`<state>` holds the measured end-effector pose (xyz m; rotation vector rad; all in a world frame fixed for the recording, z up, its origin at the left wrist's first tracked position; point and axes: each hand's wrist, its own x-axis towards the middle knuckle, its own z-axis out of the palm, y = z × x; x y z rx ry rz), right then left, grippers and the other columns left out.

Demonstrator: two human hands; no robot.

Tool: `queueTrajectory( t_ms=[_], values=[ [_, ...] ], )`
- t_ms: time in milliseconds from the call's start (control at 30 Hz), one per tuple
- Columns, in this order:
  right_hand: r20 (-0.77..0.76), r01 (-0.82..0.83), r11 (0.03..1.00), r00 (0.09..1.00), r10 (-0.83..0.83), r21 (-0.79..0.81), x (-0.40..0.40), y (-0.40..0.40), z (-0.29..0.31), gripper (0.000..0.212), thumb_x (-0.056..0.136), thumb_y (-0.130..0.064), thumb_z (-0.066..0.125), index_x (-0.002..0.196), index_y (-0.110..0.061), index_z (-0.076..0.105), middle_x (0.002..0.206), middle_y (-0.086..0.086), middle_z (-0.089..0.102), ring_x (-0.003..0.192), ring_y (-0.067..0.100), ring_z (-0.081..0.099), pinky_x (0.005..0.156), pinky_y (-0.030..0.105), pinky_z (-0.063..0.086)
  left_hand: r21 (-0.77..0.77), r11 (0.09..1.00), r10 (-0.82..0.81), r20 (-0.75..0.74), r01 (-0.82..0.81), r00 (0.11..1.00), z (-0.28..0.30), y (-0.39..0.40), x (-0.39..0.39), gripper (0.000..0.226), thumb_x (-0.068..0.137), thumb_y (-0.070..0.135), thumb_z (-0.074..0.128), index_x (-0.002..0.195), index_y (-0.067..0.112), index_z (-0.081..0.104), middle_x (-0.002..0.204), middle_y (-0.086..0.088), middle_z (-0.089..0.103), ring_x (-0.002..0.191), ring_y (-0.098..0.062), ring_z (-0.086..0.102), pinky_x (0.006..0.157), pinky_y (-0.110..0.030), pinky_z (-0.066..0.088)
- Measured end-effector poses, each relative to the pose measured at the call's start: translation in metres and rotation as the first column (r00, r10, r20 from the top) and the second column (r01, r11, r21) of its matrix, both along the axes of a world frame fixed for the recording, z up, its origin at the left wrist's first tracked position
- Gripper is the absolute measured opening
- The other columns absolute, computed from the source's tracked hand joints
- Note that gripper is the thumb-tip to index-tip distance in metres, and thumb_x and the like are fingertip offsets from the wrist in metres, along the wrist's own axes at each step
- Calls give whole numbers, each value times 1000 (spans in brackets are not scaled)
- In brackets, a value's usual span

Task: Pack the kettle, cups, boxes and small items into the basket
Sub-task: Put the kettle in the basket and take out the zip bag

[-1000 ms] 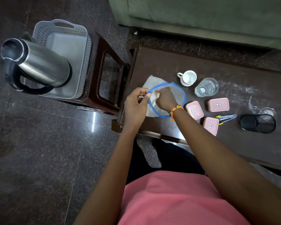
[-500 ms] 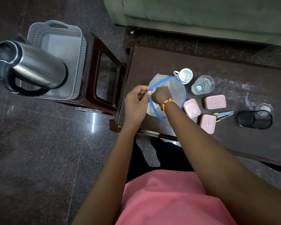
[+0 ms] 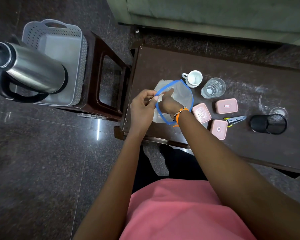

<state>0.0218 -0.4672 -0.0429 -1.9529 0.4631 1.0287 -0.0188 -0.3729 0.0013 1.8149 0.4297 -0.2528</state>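
Note:
My left hand (image 3: 142, 108) pinches the blue rim of a clear pouch (image 3: 182, 94) over the table's left end. My right hand (image 3: 168, 103) is pushed into the pouch up to the wrist, its fingers blurred behind the plastic. A white cup (image 3: 194, 78) and a glass (image 3: 213, 88) stand just right of the pouch. Three pink boxes (image 3: 201, 113) (image 3: 226, 106) (image 3: 218, 129) lie beyond my right wrist. The steel kettle (image 3: 31, 70) stands at the near end of the grey basket (image 3: 80, 49), at the far left.
The basket sits on a dark stool (image 3: 109, 80) left of the brown table (image 3: 163, 63). A stapler (image 3: 235, 119) and a black mesh holder (image 3: 268, 123) on its side lie at the table's right. A green sofa (image 3: 215, 14) runs behind.
The pouch has come up off the table and its mouth has spread wider. My right hand has slid deeper into it while my left keeps hold of the rim.

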Motion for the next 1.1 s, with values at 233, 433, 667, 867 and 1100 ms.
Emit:
queueTrajectory(
  t_ms=[233,433,667,867,1100],
  values=[
    [-14,-161,987,987,161,-20,8,-5,-4,42,88,3,39,129,-1,50,118,18,58,109,27,54,92,33,45,-25,999,-29,-23,28,999,2,7,1,21,86,14,59,77,32,63,78,11,68,76,-6,62,75,-28,54],
    [194,-94,988,974,117,-124,6,-2,-2,27,88,-5,49,105,6,67,110,21,68,104,32,60,91,35,48,118,993,21,4,-21,1000,-3,8,-3,22,81,8,61,81,29,54,69,10,56,59,4,51,62,-13,46],
    [454,271,953,838,-304,138,-21,-10,24,16,76,4,62,83,-7,72,83,2,66,64,3,51,60,2,36,504,857,-91,-53,105,994,-11,5,-9,24,82,-4,41,87,11,59,88,-2,44,76,-20,49,64,-32,39],
    [245,331,769,815,-525,547,-31,-48,45,45,78,16,58,109,-17,61,122,12,61,102,18,58,85,40,51,473,873,-51,-154,119,987,-13,12,-3,36,90,-1,36,97,13,69,92,1,41,77,-17,48,57,-20,36],
    [176,294,833,893,-413,468,-31,-67,50,50,75,16,62,121,-3,58,119,15,60,104,19,54,97,40,48,209,957,-171,-151,200,974,1,0,-3,16,91,25,54,83,22,68,78,10,44,74,-5,51,64,-12,38]
  ],
)
